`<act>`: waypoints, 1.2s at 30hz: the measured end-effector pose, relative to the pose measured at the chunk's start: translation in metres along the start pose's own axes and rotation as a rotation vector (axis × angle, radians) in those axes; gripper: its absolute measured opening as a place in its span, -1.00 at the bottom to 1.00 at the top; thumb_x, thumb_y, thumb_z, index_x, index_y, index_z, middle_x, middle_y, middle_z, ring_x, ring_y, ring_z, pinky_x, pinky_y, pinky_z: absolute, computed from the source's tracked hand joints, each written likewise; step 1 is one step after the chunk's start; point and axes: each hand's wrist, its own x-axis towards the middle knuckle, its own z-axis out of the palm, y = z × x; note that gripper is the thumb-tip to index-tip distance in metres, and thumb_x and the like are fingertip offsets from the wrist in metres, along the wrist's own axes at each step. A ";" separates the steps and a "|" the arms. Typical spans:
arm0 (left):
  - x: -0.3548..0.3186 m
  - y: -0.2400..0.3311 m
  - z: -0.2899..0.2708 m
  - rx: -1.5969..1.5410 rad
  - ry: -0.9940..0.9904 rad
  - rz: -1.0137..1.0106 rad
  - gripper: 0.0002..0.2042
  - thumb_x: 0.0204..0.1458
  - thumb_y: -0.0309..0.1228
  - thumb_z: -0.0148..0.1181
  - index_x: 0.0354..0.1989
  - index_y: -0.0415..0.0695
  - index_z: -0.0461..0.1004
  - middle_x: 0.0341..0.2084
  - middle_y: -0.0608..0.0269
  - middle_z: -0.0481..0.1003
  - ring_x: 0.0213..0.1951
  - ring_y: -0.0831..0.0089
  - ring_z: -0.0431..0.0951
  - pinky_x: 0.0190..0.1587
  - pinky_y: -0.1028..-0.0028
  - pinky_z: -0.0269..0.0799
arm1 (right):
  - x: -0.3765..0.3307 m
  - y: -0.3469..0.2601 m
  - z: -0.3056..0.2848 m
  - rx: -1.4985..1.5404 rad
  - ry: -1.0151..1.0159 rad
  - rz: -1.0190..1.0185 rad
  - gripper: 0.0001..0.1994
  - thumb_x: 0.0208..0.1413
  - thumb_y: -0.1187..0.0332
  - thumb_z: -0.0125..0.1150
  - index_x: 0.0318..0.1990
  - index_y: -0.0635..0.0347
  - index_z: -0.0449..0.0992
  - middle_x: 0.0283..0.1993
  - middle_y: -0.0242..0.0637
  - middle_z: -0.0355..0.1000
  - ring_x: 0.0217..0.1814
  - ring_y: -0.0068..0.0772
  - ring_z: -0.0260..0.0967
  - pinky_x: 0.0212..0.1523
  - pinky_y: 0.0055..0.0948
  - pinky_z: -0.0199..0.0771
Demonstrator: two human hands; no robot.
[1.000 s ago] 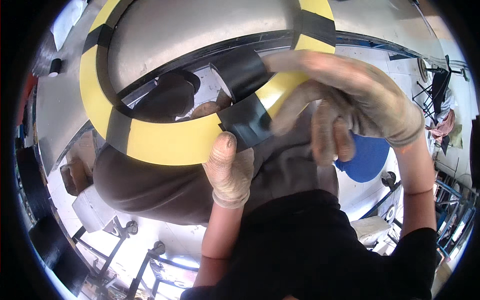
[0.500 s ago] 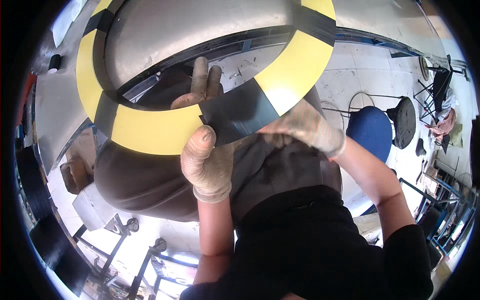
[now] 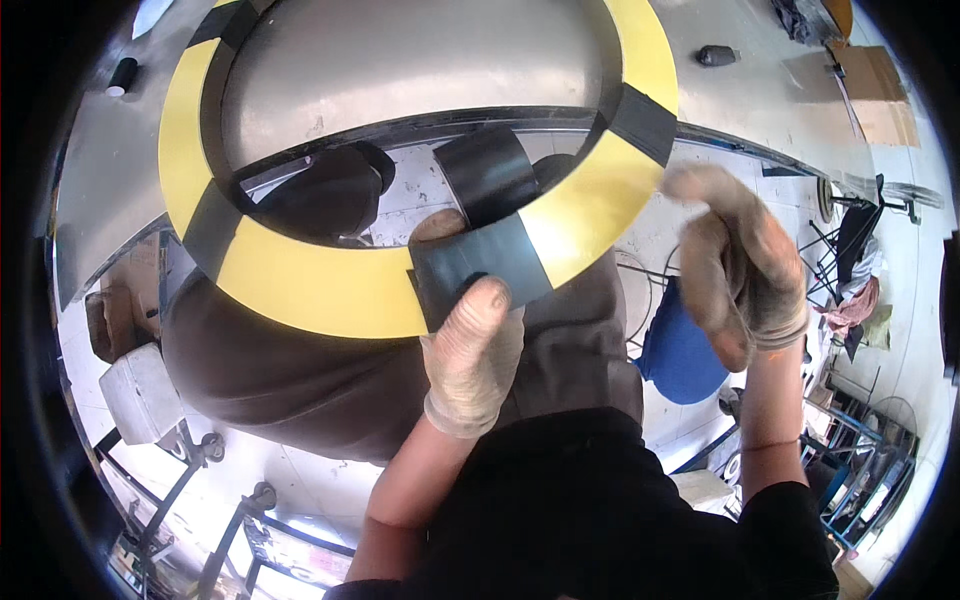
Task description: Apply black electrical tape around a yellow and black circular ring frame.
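Observation:
A large yellow ring with black bands spaced around it reaches from over my lap onto the metal table. My gloved left hand pinches its near side at a black band, thumb on top and a fingertip showing at the inner edge. A wide, glossy black strip sticks out inside the ring's opening, just beyond that band. Whether it joins the band underneath cannot be seen. My gloved right hand is off the ring's right side, fingers loosely bent and apart, with nothing visible in it.
The grey metal table lies ahead, with a dark roll and a cardboard box at right. A small black cylinder stands far left. A blue round stool seat is below my right hand. Wheeled frames stand lower left.
My right hand has come out from beneath the ring and moved right, off it. The black strip now shows in the opening. My left thumb now lies on the black band.

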 end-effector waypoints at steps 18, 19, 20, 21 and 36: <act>0.021 0.025 -0.024 0.079 -0.066 0.116 -0.31 -0.16 -0.24 0.52 0.19 -0.13 0.36 0.35 -0.11 0.23 0.39 0.05 0.21 0.43 0.06 0.12 | 0.035 0.113 0.014 -0.475 0.062 0.094 -0.60 0.23 0.22 0.36 0.10 0.28 0.50 -0.07 -0.22 0.57 -0.10 -0.43 0.53 -0.11 -0.45 0.57; 0.020 0.027 -0.024 0.100 -0.070 0.117 -0.33 -0.13 -0.23 0.50 0.19 -0.16 0.38 0.29 -0.11 0.32 0.33 0.06 0.31 0.39 0.06 0.20 | 0.047 0.129 -0.002 -0.494 0.093 -0.096 -0.56 0.23 0.24 0.37 0.16 0.29 0.47 0.07 -0.18 0.53 0.09 -0.37 0.53 0.06 -0.42 0.57; 0.018 0.028 -0.024 0.121 -0.075 0.114 -0.35 -0.10 -0.22 0.48 0.19 -0.18 0.41 0.23 -0.10 0.40 0.27 0.06 0.40 0.35 0.07 0.29 | 0.057 0.142 -0.016 -0.513 0.161 -0.207 -0.55 0.23 0.25 0.35 0.18 0.30 0.46 0.15 -0.15 0.50 0.17 -0.36 0.48 0.13 -0.40 0.54; 0.015 0.031 -0.024 0.137 -0.042 0.084 -0.33 -0.11 -0.22 0.49 0.20 -0.19 0.39 0.20 -0.08 0.42 0.23 0.09 0.43 0.32 0.09 0.32 | 0.064 0.151 -0.027 -0.395 0.129 -0.287 -0.54 0.24 0.27 0.34 0.21 0.30 0.45 0.22 -0.13 0.46 0.25 -0.35 0.44 0.19 -0.39 0.51; 0.013 0.050 -0.044 0.139 0.019 0.122 -0.31 -0.07 -0.15 0.41 0.22 -0.24 0.38 0.02 0.04 0.50 0.04 0.14 0.54 0.19 0.17 0.43 | 0.064 -0.010 0.058 0.316 0.047 0.488 -0.35 0.41 0.08 0.02 0.33 0.59 0.16 -0.23 0.20 0.55 -0.47 -0.27 0.60 -0.60 -0.54 0.63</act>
